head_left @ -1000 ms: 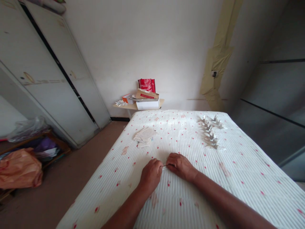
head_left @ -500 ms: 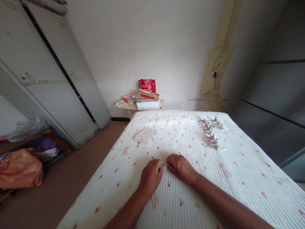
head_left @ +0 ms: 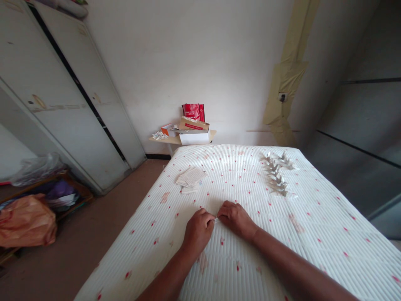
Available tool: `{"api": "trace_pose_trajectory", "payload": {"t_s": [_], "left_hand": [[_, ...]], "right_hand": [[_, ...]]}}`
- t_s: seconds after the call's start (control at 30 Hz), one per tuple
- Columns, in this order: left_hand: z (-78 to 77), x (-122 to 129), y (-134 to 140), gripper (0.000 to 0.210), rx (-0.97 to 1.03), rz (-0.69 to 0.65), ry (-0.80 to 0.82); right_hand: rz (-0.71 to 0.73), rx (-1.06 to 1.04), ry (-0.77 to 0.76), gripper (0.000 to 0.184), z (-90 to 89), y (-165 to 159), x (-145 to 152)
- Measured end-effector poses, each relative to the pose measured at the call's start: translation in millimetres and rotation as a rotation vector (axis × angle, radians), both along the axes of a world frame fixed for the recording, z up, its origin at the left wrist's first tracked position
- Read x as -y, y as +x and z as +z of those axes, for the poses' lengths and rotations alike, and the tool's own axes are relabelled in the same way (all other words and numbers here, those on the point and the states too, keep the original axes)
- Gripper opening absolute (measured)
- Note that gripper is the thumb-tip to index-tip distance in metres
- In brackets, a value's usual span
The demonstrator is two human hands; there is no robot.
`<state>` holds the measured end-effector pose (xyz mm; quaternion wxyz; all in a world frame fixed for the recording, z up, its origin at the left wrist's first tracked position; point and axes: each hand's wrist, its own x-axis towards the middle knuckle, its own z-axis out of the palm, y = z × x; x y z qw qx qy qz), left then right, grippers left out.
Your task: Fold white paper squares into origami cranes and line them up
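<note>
Near the middle of the quilted bed cover [head_left: 244, 267], both hands meet over a small folded piece of paper [head_left: 216, 219]. My left hand [head_left: 199, 229] pinches its left side between thumb and fingers. From the right, my right hand [head_left: 235, 217] grips the other side, fingers bent and closed. Most of the paper is hidden by the fingers. Beyond my left hand lies a loose stack of printed paper pieces [head_left: 191, 177]. Several folded paper cranes [head_left: 275, 173] stand in a cluster further off on the right.
Past the bed's far edge, a small table [head_left: 171, 140] carries a white box [head_left: 194, 138], a red bag [head_left: 193, 112] and a pile of small white pieces [head_left: 159, 135]. On the left are a cabinet [head_left: 62, 96] and an orange plastic bag [head_left: 26, 221]. A socket [head_left: 282, 97] is on the wall.
My right hand has shifted slightly left, closer to my left hand. Less of the paper shows between the fingers now. The stack and the cranes have stayed put.
</note>
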<state>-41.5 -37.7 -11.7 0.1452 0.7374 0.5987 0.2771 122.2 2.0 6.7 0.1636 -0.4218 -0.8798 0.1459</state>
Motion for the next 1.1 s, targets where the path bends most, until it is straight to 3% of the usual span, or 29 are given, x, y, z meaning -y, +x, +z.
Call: {"api": "trace_pose_trajectory", "payload": {"t_s": [0.4,0.77,1.1], "left_hand": [[4.7,-5.7,6.5,0.019,0.010,0.129,-0.099],[2.6,-2.4,9.4,0.014,-0.033,0.166,-0.082],[-3.2,3.6,12.6,0.014,-0.152,0.157,0.047]], "right_hand": [[-0.207,-0.115,-0.215,0.020,-2.1,-9.4,-7.3],[-0.268,-0.020,-0.135,0.018,0.9,-14.4,-2.3],[-0.303,-0.022,-0.099,0.011,-4.3,-14.2,1.7]]}}
